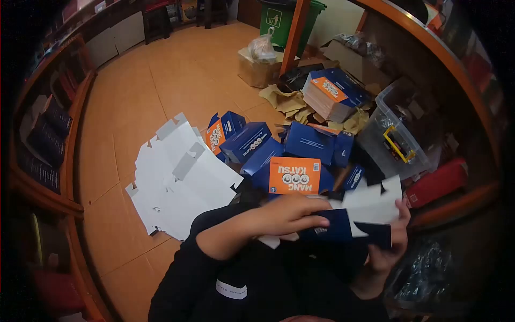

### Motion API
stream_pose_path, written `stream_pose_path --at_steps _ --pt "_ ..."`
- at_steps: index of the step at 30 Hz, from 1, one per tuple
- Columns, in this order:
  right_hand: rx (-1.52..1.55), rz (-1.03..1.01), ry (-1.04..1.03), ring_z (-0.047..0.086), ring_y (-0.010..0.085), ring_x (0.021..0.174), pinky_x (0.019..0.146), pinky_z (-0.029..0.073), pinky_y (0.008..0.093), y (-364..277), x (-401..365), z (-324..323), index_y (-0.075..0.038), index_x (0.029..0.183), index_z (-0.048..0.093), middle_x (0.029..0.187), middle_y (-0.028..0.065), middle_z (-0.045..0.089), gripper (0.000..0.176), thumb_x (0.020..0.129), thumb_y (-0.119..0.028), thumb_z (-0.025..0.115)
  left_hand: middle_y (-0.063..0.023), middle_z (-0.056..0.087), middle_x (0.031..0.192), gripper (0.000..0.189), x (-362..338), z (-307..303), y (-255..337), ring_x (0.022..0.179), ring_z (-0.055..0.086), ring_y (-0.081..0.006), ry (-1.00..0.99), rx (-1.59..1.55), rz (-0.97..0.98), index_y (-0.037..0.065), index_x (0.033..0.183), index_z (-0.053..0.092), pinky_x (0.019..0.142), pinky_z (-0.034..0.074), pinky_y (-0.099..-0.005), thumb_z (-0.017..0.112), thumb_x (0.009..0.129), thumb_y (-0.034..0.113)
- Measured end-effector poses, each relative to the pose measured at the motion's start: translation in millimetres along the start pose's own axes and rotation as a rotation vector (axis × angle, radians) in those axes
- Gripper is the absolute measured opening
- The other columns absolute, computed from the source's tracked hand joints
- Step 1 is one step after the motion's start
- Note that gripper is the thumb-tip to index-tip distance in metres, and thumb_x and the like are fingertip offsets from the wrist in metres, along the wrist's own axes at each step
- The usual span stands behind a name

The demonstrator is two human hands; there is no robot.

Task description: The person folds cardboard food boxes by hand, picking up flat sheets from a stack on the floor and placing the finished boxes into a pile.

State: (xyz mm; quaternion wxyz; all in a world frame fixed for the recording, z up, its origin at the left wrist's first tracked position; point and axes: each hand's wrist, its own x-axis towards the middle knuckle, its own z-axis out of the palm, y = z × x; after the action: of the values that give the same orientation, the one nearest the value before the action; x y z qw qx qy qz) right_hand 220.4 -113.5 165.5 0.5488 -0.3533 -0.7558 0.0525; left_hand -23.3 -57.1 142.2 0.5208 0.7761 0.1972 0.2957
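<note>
A dark blue and white carton piece (pixel 370 206), partly folded, lies between my two hands above my lap. My left hand (pixel 292 216) has its thumb and fingers closed on the carton's left part. At the carton's right end, my right hand (pixel 394 239) grips its edge with the fingers curled round it. Just beyond my hands is an orange panel (pixel 294 175) with printed lettering, among several folded blue boxes (pixel 308 142). A spread pile of flat white carton sheets (pixel 171 177) lies on the floor to the left.
Behind the boxes are a stack of flat cartons (pixel 327 94), crumpled brown paper (pixel 284 102) and a clear plastic bin (pixel 394 137). Farther back stand a cardboard box (pixel 255 70) and a green waste bin (pixel 281 24). Wooden shelving (pixel 78 145) borders the left.
</note>
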Motion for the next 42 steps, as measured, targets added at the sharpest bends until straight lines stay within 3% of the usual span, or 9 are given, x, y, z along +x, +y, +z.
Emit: stream_pose_path --at_steps 6,13,18,23,27,33,38,40,42 --pt "-0.079 0.106 -0.952 0.053 0.0259 0.083 0.087 0.035 0.0420 -34 30 -3 -0.012 0.072 0.062 0.072 0.0016 0.052 0.024 0.059 -0.023 0.078 -0.0013 0.060 0.083 0.027 42 82 -59 0.079 0.054 -0.0065 -0.209 -0.597 0.026 -0.001 0.093 0.060 0.071 0.043 -0.0222 0.058 0.088 0.025" --pt "-0.332 0.172 -0.221 0.042 0.0244 0.067 0.065 0.034 0.0346 -17 9 18 -0.008 0.075 0.060 0.073 0.0078 0.045 0.022 0.058 -0.006 0.074 -0.0008 0.062 0.087 0.031 28 67 -66 0.080 0.055 -0.0054 0.105 -0.748 -0.188 -0.001 0.097 0.061 0.074 0.044 -0.0227 0.050 0.093 0.027" --pt "-0.206 0.192 -1.036 0.044 0.0297 0.095 0.083 0.035 0.0375 -11 38 31 -0.007 0.092 0.055 0.099 0.0144 0.047 0.028 0.070 -0.014 0.070 -0.0043 0.057 0.072 0.017 7 51 -58 0.067 0.051 -0.0091 0.110 -0.383 0.001 0.001 0.088 0.058 0.064 0.041 -0.0242 0.050 0.089 0.015" --pt "-0.074 0.025 -0.339 0.035 0.0346 0.117 0.099 0.025 0.0488 0 15 35 -0.018 0.118 0.042 0.125 0.0156 0.033 0.063 0.069 -0.042 0.074 -0.0009 0.058 0.085 0.021 5 37 -54 0.082 0.052 -0.0069 0.281 -0.618 0.027 0.000 0.098 0.058 0.074 0.042 -0.0231 0.048 0.093 0.018" --pt "-0.208 -0.239 -0.522 0.029 0.0379 0.125 0.101 0.025 0.0587 -1 7 46 -0.026 0.114 0.048 0.126 0.0102 0.038 0.065 0.060 -0.048 0.078 -0.0059 0.051 0.108 0.026 20 24 -28 0.100 0.048 -0.0087 0.735 -0.925 0.400 0.003 0.118 0.042 0.086 0.040 -0.0240 0.041 0.093 0.010" --pt "-0.187 -0.399 -0.229 0.038 0.0457 0.119 0.094 0.035 0.0572 19 11 66 -0.018 0.135 0.036 0.130 0.0205 0.035 0.064 0.081 -0.042 0.061 -0.0096 0.039 0.125 0.035 17 34 10 0.113 0.042 -0.0132 0.797 -1.088 0.505 0.003 0.126 0.029 0.095 0.035 -0.0274 0.039 0.093 0.003" --pt "-0.358 -0.110 -0.355 0.047 0.0338 0.111 0.089 0.041 0.0399 15 35 56 0.007 0.126 0.044 0.137 0.0253 0.026 0.074 0.091 -0.055 0.025 -0.0161 0.056 0.104 0.033 12 48 -39 0.094 0.059 -0.0210 0.568 -0.607 0.328 -0.001 0.121 0.027 0.080 0.048 -0.0302 0.043 0.093 0.008" --pt "-0.237 -0.048 -0.434 0.050 0.0327 0.107 0.089 0.041 0.0397 24 35 55 0.008 0.123 0.047 0.138 0.0254 0.023 0.072 0.092 -0.053 0.025 -0.0164 0.062 0.086 0.028 8 40 -43 0.079 0.065 -0.0216 0.585 -0.125 0.240 -0.002 0.114 0.031 0.070 0.052 -0.0299 0.043 0.094 0.012" --pt "-0.186 -0.107 -0.546 0.052 0.0302 0.103 0.088 0.042 0.0386 40 39 53 0.005 0.123 0.049 0.142 0.0249 0.015 0.066 0.094 -0.050 0.026 -0.0166 0.061 0.077 0.026 6 29 -39 0.074 0.066 -0.0228 0.544 -0.264 0.155 -0.002 0.109 0.032 0.065 0.052 -0.0315 0.043 0.094 0.016"
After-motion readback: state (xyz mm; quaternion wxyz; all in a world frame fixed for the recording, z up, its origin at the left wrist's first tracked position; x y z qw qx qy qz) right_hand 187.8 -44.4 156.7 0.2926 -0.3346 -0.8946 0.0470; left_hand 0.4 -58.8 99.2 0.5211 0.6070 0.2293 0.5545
